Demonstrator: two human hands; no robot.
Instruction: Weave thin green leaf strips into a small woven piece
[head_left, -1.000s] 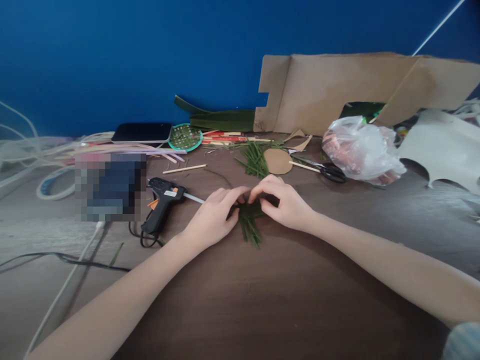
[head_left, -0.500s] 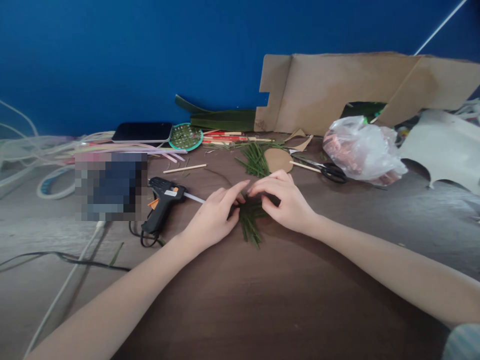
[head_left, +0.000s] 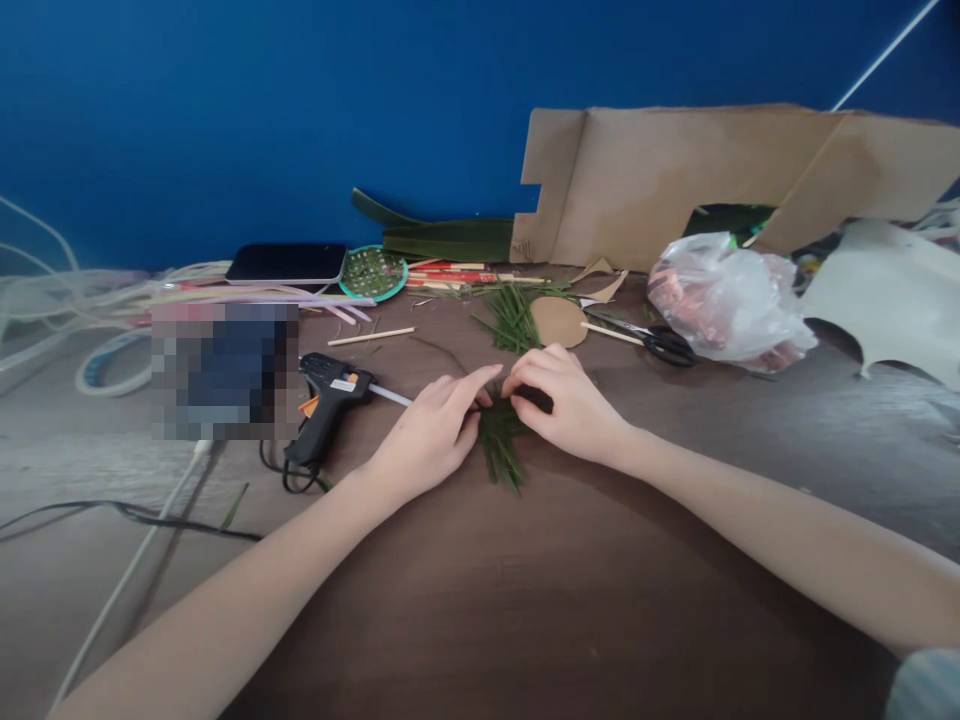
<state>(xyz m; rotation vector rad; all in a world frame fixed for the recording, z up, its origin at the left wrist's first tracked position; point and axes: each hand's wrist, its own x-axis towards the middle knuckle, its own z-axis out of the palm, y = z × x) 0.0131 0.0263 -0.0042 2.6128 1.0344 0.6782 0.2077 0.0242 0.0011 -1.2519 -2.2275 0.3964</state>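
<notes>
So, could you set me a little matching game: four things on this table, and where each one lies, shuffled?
Things
1. hot glue gun
2. scissors
3. bundle of green leaf strips
4. smartphone

Places
a. at the back, by the blue wall
b. touched by the left hand, pinched by the right hand
c. lying just left of the left hand
d. just left of the clear plastic bag

Pairs: 1-c, 2-d, 3-b, 4-a
</notes>
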